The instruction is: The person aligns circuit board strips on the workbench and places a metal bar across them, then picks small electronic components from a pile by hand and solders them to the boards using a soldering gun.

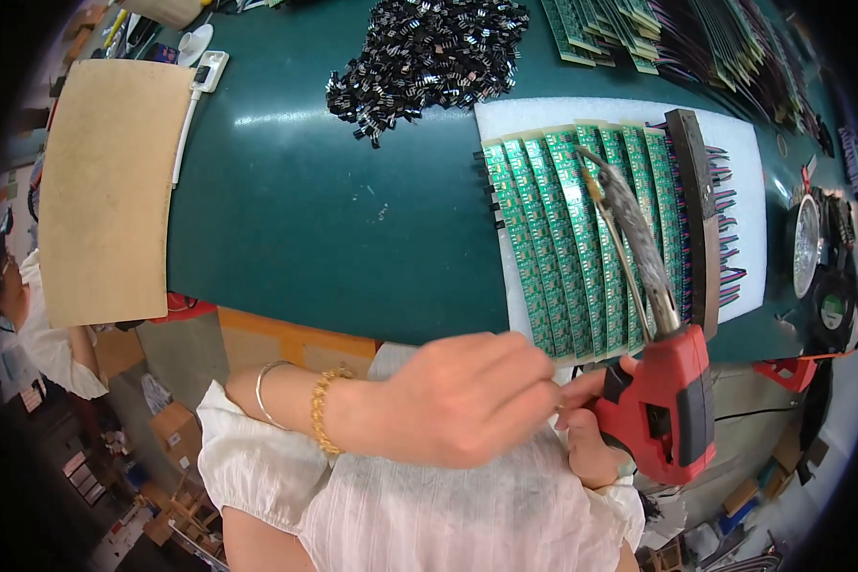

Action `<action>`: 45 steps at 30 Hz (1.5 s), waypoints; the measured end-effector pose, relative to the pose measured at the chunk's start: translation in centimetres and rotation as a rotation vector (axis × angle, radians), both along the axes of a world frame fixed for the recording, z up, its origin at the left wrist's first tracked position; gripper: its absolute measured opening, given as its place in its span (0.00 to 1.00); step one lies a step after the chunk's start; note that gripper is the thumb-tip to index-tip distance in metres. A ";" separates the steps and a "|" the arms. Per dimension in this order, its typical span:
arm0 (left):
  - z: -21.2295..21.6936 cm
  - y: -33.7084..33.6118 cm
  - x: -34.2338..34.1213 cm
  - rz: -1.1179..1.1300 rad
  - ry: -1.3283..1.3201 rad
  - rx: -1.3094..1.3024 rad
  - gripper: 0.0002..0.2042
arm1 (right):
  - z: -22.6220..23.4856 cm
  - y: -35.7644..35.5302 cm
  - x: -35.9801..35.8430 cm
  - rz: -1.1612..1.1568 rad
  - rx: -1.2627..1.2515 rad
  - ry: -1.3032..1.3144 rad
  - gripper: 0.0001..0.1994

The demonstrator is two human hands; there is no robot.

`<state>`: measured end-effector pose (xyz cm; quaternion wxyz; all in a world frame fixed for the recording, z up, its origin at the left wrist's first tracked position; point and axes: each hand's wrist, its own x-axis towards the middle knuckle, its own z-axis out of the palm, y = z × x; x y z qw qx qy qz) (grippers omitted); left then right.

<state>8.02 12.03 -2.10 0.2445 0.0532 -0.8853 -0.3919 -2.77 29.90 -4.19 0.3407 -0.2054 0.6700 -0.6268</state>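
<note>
My right hand (596,429) grips the red handle of a soldering gun (672,405), whose grey barrel and tip (586,162) reach up over a row of green circuit boards (553,248). The boards lie side by side on a white foam sheet (744,153), pinned under a dark bar (701,219), with coloured wires sticking out at their right. My left hand (467,396) is closed in a fist just left of the gun's handle, its fingers meeting the right hand; what it pinches is hidden. Bracelets sit on that wrist.
A heap of small black parts (429,52) lies at the top of the green table (305,219). More green boards with wires (658,29) are stacked at top right. A tan board (105,191) sits at the left. A person sits at far left (29,324).
</note>
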 end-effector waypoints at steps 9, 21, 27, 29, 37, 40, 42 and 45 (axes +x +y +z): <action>-1.9 1.4 -0.7 -0.024 0.150 -0.075 0.11 | 0.3 -0.3 -0.2 -0.022 0.061 0.017 0.30; -2.5 0.8 -0.3 -0.030 0.227 -0.272 0.18 | -2.1 1.7 -1.2 0.165 0.177 0.313 0.32; -3.2 -3.3 -0.7 0.266 0.099 -0.126 0.11 | -0.4 0.6 -2.0 0.219 0.027 0.014 0.24; -3.4 -4.4 -0.7 0.340 0.003 0.016 0.10 | 0.1 1.4 -3.2 0.238 -0.072 -0.135 0.18; -4.0 -4.6 -1.0 0.376 -0.038 0.017 0.09 | 0.0 5.3 -5.5 0.407 -0.059 -0.564 0.21; -4.1 -4.7 -0.9 0.371 -0.042 -0.002 0.09 | 0.2 5.1 -5.3 0.469 0.145 -0.520 0.18; -4.1 -4.7 -1.0 0.369 -0.043 -0.010 0.09 | -0.2 4.6 -4.5 0.466 0.155 -0.436 0.16; -4.2 -4.7 -0.9 0.373 -0.032 -0.018 0.09 | -1.6 4.1 -2.5 0.316 -0.050 -0.077 0.29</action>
